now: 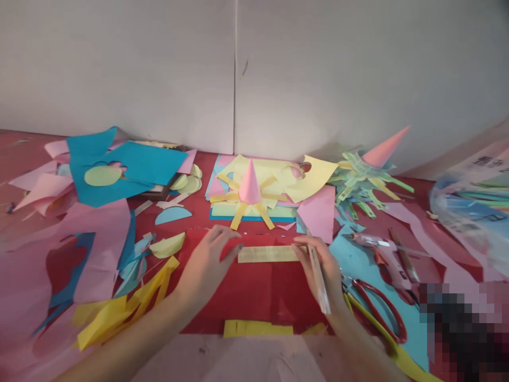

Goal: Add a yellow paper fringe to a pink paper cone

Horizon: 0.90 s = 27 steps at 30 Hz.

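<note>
A pale yellow paper strip point(268, 254) lies crosswise on a red sheet point(246, 292) in front of me. My left hand point(210, 260) is by the strip's left end, its fingers curved and parted from the thumb, with nothing visible between them. My right hand point(322, 265) has thumb and fingertips at the strip's right end. A slim whitish pen-like tool point(317, 281) is held in that hand, slanting down along the palm; its exact kind is unclear. Just beyond the strip stands a pink paper cone point(249, 183) with yellow strips spread out from its base.
At right lie red-handled scissors point(382, 307), a pink glue gun point(393, 260) and a plastic bag point(473, 185). A second cone point(385, 148) with green strips leans behind. Blue paper point(131, 164), yellow strips point(127, 307) and pink scraps crowd the left. A white wall closes the back.
</note>
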Motion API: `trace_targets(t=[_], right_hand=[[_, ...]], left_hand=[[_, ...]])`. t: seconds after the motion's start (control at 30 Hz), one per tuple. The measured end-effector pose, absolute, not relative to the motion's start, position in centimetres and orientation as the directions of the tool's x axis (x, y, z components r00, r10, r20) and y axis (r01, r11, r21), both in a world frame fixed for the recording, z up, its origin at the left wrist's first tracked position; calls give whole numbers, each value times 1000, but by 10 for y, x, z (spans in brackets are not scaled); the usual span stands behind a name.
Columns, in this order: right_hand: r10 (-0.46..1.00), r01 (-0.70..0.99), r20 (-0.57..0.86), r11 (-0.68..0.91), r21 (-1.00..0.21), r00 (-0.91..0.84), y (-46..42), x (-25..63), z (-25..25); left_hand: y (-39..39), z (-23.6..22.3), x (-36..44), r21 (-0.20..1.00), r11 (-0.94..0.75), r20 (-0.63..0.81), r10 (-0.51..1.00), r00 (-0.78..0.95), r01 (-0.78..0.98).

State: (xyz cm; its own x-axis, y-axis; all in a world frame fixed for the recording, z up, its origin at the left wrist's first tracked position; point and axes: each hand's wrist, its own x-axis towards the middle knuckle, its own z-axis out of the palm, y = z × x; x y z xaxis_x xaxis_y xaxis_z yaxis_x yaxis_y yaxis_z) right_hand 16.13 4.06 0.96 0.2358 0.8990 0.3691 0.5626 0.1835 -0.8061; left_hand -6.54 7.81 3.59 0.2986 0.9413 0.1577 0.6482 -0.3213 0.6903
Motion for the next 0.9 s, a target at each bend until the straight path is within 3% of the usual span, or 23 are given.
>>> trace_targets(t=[0.1, 0.27, 0.4, 0.6, 0.67, 0.8, 0.9], right_hand=[[890, 544, 388, 208, -813, 240, 40, 158, 9], [892, 514, 368, 193, -836, 263, 39, 154, 6], [868, 529, 381, 171, -831, 318, 40, 155, 12], [826, 516, 361, 101, -851, 433, 40, 164, 42], [853, 502, 357, 133, -854, 381, 38, 167, 49], [928, 509, 362, 271, -817, 86, 34, 165, 51], [923, 566, 382, 290, -772, 49, 36, 160, 46]], left_hand=[[86, 32, -73, 730, -179, 12, 968, 250, 660], [88, 26, -65, 766, -118, -119, 940, 319, 632], [94, 39, -60, 806, -67, -164, 930, 330, 588], [106, 78, -59, 926, -58, -121, 889, 442, 372], [108, 91, -58, 940, -57, -107, 887, 450, 336], [108, 109, -51, 958, -84, -50, 893, 447, 274], [105, 117, -44, 970, -69, -54, 876, 480, 234]])
